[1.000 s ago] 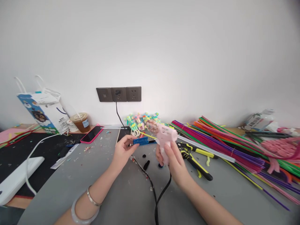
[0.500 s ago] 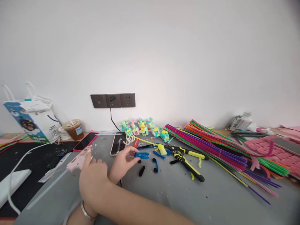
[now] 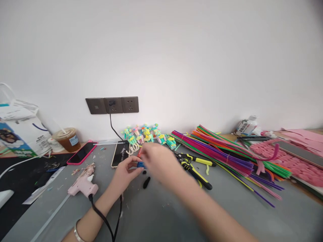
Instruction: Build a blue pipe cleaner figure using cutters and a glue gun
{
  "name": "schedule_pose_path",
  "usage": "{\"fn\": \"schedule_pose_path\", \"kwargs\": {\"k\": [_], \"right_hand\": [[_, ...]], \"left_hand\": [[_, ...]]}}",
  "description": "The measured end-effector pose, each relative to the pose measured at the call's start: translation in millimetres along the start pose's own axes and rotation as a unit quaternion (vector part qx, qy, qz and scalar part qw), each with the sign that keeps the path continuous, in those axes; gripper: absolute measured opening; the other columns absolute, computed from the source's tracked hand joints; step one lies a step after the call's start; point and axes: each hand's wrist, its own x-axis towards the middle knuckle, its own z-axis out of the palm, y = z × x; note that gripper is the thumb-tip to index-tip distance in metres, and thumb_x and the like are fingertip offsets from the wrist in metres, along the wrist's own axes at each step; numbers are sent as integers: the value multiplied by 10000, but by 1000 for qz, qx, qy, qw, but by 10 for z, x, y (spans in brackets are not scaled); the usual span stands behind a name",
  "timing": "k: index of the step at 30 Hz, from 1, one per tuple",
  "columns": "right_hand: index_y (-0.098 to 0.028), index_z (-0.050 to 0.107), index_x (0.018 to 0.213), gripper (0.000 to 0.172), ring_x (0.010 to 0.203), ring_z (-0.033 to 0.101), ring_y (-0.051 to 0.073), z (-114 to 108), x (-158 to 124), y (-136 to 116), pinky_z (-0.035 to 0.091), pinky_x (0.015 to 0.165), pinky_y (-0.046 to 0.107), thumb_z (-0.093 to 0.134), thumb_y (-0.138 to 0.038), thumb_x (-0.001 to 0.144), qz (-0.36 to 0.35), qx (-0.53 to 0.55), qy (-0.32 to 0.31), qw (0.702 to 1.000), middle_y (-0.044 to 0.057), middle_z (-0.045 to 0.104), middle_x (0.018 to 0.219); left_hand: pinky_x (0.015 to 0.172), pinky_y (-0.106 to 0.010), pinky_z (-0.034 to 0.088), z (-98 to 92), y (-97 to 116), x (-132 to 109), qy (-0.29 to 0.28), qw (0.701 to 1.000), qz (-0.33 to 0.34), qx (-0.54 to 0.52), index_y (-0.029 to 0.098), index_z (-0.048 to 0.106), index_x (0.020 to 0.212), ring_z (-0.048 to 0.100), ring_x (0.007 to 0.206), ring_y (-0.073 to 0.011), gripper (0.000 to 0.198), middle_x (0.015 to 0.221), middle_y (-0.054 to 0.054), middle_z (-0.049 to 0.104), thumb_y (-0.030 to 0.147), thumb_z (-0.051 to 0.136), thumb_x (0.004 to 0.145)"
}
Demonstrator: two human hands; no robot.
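Observation:
My left hand (image 3: pixel 127 173), with a bangle at the wrist, pinches a small piece of blue fuzzy stems (image 3: pixel 140 164) between thumb and fingertips. Just right of it, my right hand (image 3: pixel 160 164) is smeared by motion, its fingers hidden, so its grip cannot be made out. It covers part of the blue piece and the things behind it. Two short black fuzzy bits (image 3: pixel 146 182) lie below the hands. Left of my left forearm, a pink hot glue gun (image 3: pixel 83 185) with a black cord rests on the table.
Pliers with yellow-black handles (image 3: pixel 195 171) lie right of my hands. Bundled coloured pipe cleaners (image 3: pixel 222 154) spread farther right. Small pastel fuzzy figures (image 3: pixel 147 134) stand by the wall. Two phones (image 3: pixel 82 153) and an iced drink cup (image 3: pixel 67 139) are on the left.
My right hand has left the glue gun, uncrossed from over my left arm, and swung right to beside the blue piece. My left hand still holds that piece. The view has turned slightly right.

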Motion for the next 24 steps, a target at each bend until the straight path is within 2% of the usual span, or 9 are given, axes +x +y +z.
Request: {"fn": "schedule_pose_path", "kwargs": {"k": [2, 5, 8, 10, 13, 16, 20, 22, 24], "right_hand": [[-171, 696, 753, 222, 700, 644, 235, -250, -3, 362, 428, 621, 311, 532, -56, 847, 84, -77, -34, 993, 94, 690, 744], [-174, 709, 731, 168, 749, 663, 218, -275, -9, 703, 414, 646, 288, 620, -54, 808, 114, -118, -79, 983, 82, 726, 806], [-173, 726, 766, 101, 886, 662, 246, -84, -12, 801, 419, 784, 319, 676, -92, 799, 107, -138, -94, 980, 87, 731, 857], [-166, 713, 722, 115, 938, 648, 264, 32, -11, 796, 401, 852, 344, 692, -65, 770, 104, -141, -94, 980, 91, 722, 845], [-156, 684, 671, 159, 927, 638, 262, 103, -19, 793, 401, 848, 349, 664, -20, 752, 105, -121, -87, 983, 97, 704, 845], [-166, 685, 731, 112, 837, 633, 211, 75, -41, 852, 436, 753, 304, 649, -68, 771, 105, -65, -76, 990, 80, 690, 885], [-185, 663, 801, 53, 648, 610, 154, -26, -60, 1007, 455, 596, 256, 641, -228, 822, 113, 45, -70, 990, 17, 670, 728], [-187, 649, 826, 137, 626, 618, 148, -98, -60, 1087, 473, 583, 257, 700, -304, 777, 117, 165, -54, 978, 8, 675, 718], [-184, 657, 860, 273, 617, 625, 145, -187, -62, 1157, 487, 584, 263, 779, -359, 691, 129, 287, -45, 948, 4, 684, 719]], "left_hand": [[665, -323, 617, -19, 27, 6, -40, 998, -48, 5, 193, 713, 869, 720, 784, -228, 174, 842, -62, 737, 303, 770, 747], [696, -315, 607, -36, 64, 13, -61, 994, -91, -1, 181, 693, 890, 701, 824, -221, 199, 869, -72, 718, 298, 762, 744], [711, -323, 603, -38, 91, 14, -71, 992, -102, 1, 181, 683, 891, 684, 831, -220, 209, 870, -71, 706, 303, 759, 739], [730, -325, 599, -36, 107, 14, -74, 991, -112, 9, 180, 676, 900, 676, 855, -221, 213, 890, -70, 697, 309, 746, 746], [764, -326, 593, -32, 128, 9, -79, 988, -131, 8, 175, 663, 923, 669, 894, -222, 229, 930, -71, 683, 314, 729, 753], [773, -322, 589, -29, 133, 4, -82, 987, -135, -1, 172, 655, 933, 662, 914, -220, 233, 952, -72, 673, 315, 720, 761], [780, -317, 585, -33, 127, 4, -75, 989, -127, -7, 172, 653, 944, 658, 914, -210, 227, 954, -64, 668, 305, 720, 773], [785, -318, 584, -38, 129, 6, -73, 989, -128, -12, 170, 651, 945, 659, 904, -207, 233, 938, -61, 669, 302, 727, 769], [784, -314, 582, -47, 131, 9, -75, 988, -131, -14, 168, 651, 951, 656, 907, -205, 235, 946, -66, 673, 307, 725, 776]]}}
